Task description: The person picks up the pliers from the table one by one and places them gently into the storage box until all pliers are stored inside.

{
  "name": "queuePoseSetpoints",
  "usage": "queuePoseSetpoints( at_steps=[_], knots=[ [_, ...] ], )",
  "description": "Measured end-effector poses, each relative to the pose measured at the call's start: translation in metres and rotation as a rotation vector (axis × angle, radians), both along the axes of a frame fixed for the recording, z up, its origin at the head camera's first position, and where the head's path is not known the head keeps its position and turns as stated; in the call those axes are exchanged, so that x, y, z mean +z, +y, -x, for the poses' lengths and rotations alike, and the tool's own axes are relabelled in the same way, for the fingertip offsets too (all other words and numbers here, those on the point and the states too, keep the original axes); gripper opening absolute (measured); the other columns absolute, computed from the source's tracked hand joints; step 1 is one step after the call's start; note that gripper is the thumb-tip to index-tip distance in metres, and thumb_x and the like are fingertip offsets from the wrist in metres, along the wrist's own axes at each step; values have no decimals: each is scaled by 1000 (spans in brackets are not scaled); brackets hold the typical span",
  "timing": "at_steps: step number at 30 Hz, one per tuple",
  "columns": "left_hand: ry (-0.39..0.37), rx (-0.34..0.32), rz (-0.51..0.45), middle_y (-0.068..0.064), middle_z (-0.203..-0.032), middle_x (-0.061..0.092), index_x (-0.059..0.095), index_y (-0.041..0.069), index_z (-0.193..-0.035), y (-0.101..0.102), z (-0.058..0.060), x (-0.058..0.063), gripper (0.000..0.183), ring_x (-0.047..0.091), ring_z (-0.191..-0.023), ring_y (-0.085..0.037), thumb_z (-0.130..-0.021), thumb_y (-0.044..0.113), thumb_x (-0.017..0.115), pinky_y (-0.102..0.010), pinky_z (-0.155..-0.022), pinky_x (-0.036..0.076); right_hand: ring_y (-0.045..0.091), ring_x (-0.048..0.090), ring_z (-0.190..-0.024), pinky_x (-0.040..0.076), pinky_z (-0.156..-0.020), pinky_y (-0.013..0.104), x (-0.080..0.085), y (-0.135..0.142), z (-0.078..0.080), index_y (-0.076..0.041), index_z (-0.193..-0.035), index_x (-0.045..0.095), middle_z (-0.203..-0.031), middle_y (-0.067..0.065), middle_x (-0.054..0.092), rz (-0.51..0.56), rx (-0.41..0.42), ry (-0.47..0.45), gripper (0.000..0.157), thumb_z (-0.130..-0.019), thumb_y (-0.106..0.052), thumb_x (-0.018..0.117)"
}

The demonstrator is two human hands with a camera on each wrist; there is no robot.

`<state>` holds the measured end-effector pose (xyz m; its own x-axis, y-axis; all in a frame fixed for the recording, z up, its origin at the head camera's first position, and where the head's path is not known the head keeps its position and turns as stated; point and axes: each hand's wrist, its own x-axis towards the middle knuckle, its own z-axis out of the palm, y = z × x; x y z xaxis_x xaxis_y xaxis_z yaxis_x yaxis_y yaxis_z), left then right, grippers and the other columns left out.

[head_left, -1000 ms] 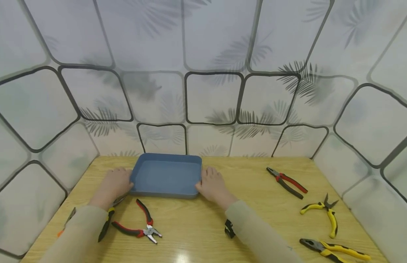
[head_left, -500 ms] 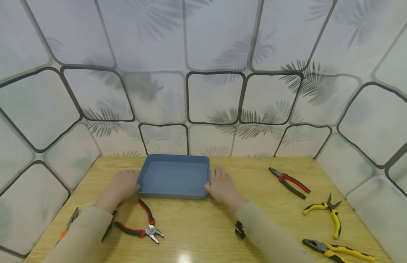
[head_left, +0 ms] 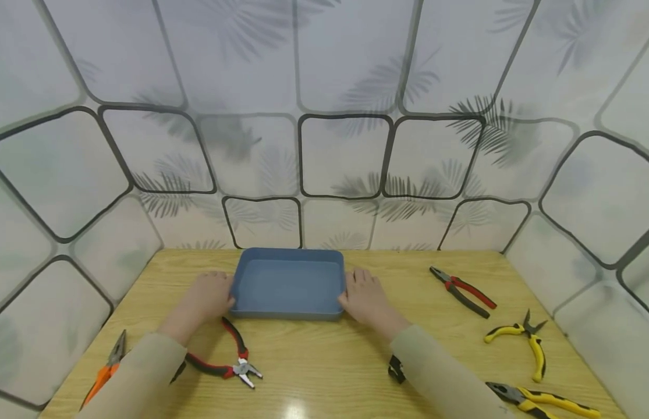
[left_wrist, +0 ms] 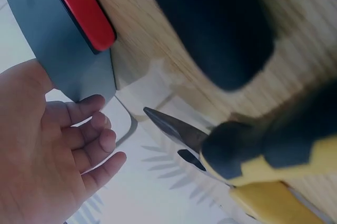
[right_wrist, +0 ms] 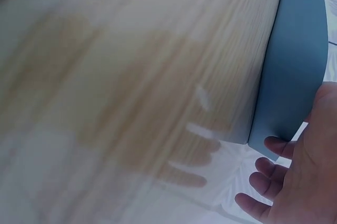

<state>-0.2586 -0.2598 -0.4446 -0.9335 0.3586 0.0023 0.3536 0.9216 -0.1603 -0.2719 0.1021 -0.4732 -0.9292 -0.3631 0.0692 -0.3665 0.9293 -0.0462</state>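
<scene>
A shallow blue rectangular tray [head_left: 288, 285] lies near the back of the table, its inside bare. On its left side my left hand [head_left: 211, 294] grips the wall, thumb near the front corner. My right hand [head_left: 367, 297] holds the opposite wall in the same way. In the left wrist view the left hand [left_wrist: 47, 145] has its index finger against the tray wall [left_wrist: 52, 34], the other fingers bent below. From the right wrist, the right hand [right_wrist: 310, 166] touches the tray's end [right_wrist: 292, 61] with a fingertip. Red-and-black pliers [head_left: 243, 366] lie spread before the tray.
Orange-handled pliers [head_left: 106, 372] lie at the left, partly under the sleeve. Yellow-and-black pliers [left_wrist: 237, 155] show beside the left hand. To the right lie red-and-black pliers [head_left: 452, 285], spread yellow pliers [head_left: 528, 329] and another yellow-and-black pair [head_left: 518, 396]. Patterned walls enclose the table.
Both hands and the tray have shifted to the right along the table, the tray also slightly nearer. More of the orange-handled pliers shows from beneath the left sleeve.
</scene>
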Motion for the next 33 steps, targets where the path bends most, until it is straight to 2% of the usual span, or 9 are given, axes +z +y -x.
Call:
queuePoseSetpoints(
  at_steps=[4, 9, 13, 16, 20, 27, 33],
  knots=[
    [0, -1, -9, -24, -116, 59, 56, -5, -121, 6, -3, 1, 51, 53, -112, -42, -85, 32, 61, -54, -96, 39, 26, 39, -97, 37, -81, 41, -3, 7, 1, -4, -122, 45, -111, 14, 42, 4, 14, 21, 40, -93, -30, 37],
    [3, -2, -33, -23, -115, 60, 57, -5, -120, 13, -7, 2, 51, 53, -112, -42, -85, 31, 60, -54, -98, 38, 30, 42, -107, 38, -86, 45, -3, 14, -1, -2, -131, 42, -120, 18, 42, 45, 28, 21, 47, -92, -30, 39],
    [3, -9, -45, -22, -113, 60, 57, -4, -120, 17, -11, 3, 49, 54, -110, -40, -85, 30, 58, -53, -97, 38, 32, 43, -111, 39, -87, 46, -3, 18, -4, -2, -132, 41, -121, 19, 43, 6, 18, 26, 48, -93, -30, 39],
    [13, -17, -39, -21, -113, 61, 57, -4, -118, 20, -12, 4, 47, 55, -109, -40, -85, 30, 58, -53, -96, 39, 31, 44, -108, 40, -84, 46, -1, 20, -7, -1, -129, 44, -117, 18, 45, -20, 15, 47, 46, -93, -29, 40],
    [11, -28, -22, -21, -113, 60, 57, -3, -117, 23, -14, 4, 46, 54, -110, -39, -86, 30, 57, -53, -95, 39, 32, 46, -110, 40, -86, 47, 3, 22, -11, 0, -129, 45, -119, 19, 47, -36, 18, 60, 46, -93, -29, 42],
    [22, -55, 8, -20, -112, 61, 58, -2, -117, 27, -19, 5, 47, 55, -108, -39, -85, 32, 59, -52, -94, 40, 36, 45, -115, 39, -92, 51, 4, 28, -14, 1, -133, 43, -123, 22, 48, -37, 32, 43, 49, -93, -28, 40],
    [38, -79, 31, -19, -114, 61, 59, -1, -117, 33, -20, 6, 47, 56, -108, -37, -85, 33, 58, -51, -93, 41, 35, 45, -110, 38, -90, 51, 5, 35, -17, 1, -133, 43, -119, 21, 48, -38, 40, 37, 48, -93, -27, 40]
  ],
)
